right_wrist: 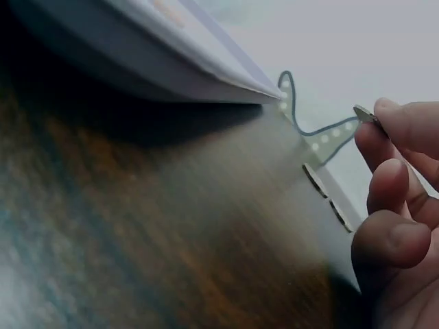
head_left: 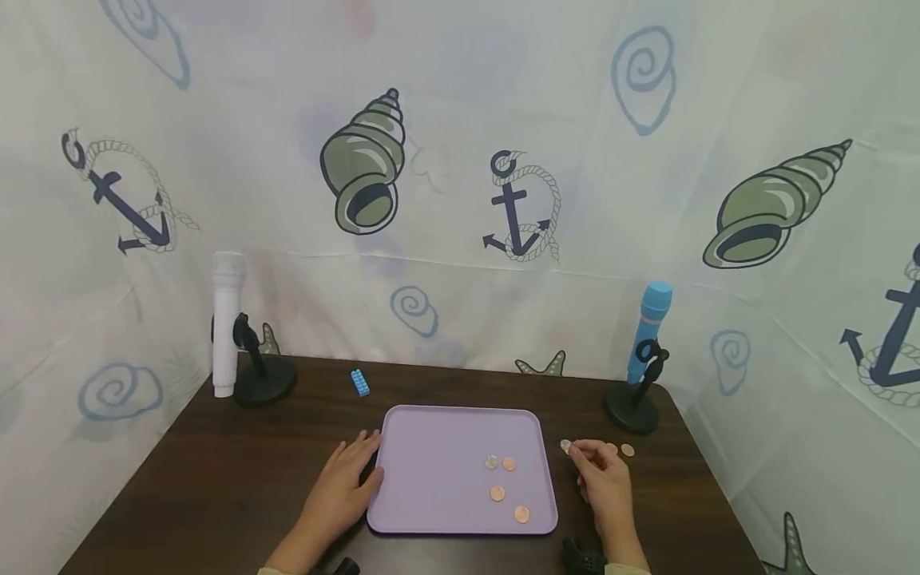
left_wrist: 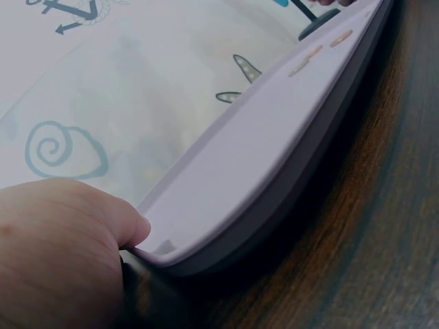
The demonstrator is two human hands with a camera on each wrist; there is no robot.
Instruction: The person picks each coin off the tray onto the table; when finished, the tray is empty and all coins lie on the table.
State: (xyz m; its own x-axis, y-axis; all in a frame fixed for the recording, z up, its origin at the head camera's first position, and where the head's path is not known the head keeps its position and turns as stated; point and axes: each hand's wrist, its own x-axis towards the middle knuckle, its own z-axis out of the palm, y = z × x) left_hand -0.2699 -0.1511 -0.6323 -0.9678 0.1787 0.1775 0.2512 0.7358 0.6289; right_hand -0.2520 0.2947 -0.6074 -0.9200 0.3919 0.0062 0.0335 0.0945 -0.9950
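Right hand [head_left: 607, 483] pinching small silver coin [head_left: 565, 446]; left hand [head_left: 343, 489], fingers relaxed, resting against lilac plastic tray [head_left: 438, 487]

Lilac tray [head_left: 438, 479], copper coins [head_left: 497, 493], silver coin [head_left: 565, 446], dark wood table [head_left: 216, 471]

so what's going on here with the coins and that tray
A person sits at a dark wooden table with a lilac tray in front of them. The left hand rests flat against the tray's left edge. The right hand pinches a silver coin just right of the tray, above the table. Four coins already lie in the tray, one silver and three copper. Two more copper coins lie on the table beyond the right hand.
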